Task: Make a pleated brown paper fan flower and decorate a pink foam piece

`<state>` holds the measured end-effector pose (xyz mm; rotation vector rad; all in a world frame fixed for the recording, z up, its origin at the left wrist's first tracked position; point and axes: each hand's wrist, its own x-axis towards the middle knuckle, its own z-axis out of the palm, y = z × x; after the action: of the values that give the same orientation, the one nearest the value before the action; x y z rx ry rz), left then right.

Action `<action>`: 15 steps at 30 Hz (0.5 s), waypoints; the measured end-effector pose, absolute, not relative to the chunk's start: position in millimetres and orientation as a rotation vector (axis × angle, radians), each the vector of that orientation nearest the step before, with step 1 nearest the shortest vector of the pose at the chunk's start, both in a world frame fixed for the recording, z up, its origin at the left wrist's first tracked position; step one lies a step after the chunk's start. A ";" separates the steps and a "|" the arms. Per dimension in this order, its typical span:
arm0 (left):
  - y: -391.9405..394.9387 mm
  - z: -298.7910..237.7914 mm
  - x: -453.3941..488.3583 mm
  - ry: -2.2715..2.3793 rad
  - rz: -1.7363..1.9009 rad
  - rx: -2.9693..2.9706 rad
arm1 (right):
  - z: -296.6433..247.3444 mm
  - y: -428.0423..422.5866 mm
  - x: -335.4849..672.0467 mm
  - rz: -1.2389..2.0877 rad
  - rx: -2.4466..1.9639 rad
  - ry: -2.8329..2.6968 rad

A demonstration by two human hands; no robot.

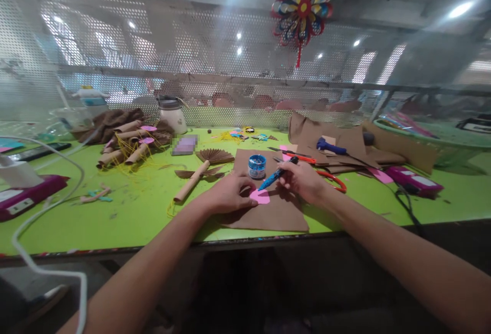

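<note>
Over one brown sheet (pixel 274 217), my right hand (pixel 301 179) gripping one blue marker (pixel 271 177)
Left hand (pixel 230 193) kinda half-open, fingertips touching one pink scrap (pixel 261 198), one jar (pixel 257 169) behind.

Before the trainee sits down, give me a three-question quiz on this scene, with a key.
1. Which hand holds the blue marker?
2. True or false: the blue-rimmed jar stands on the brown paper sheet.
3. What do the fingers of the left hand touch?
A) the purple power strip
B) the pink paper piece
C) the white tumbler

Key: 1. The right hand. 2. True. 3. B.
</note>
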<state>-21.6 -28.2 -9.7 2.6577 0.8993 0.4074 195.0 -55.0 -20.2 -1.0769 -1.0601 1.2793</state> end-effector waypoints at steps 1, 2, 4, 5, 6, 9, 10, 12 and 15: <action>-28.1 -10.1 -21.5 0.898 0.413 2.662 | -19.8 -56.2 195.0 1.279 -1.074 -1.055; -28.0 -10.5 -21.4 0.895 0.416 2.665 | -19.8 -57.3 195.0 1.272 -1.070 -1.045; -27.9 -10.9 -21.3 0.893 0.413 2.668 | -21.5 -58.9 195.1 1.241 -1.060 -1.025; -28.0 -10.9 -21.2 0.896 0.408 2.669 | -23.0 -59.4 195.3 1.221 -1.050 -1.020; -28.2 -10.8 -21.1 0.902 0.405 2.669 | -25.0 -59.8 195.5 1.199 -1.037 -1.017; -29.1 -9.4 -20.6 0.921 0.384 2.669 | -31.1 -61.0 196.2 1.130 -1.016 -1.030; -29.5 -8.7 -20.3 0.926 0.372 2.668 | -32.8 -61.4 196.3 1.109 -1.024 -1.038; -30.0 -7.6 -19.7 0.935 0.354 2.667 | -34.8 -62.4 196.3 1.072 -1.060 -1.067; -29.9 -6.8 -19.0 0.931 0.351 2.664 | -34.9 -64.0 195.5 1.034 -1.094 -1.107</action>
<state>-19.0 -29.9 -6.8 2.6644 0.9308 0.3510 195.5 -64.0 -34.9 -1.0942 -1.1072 1.0340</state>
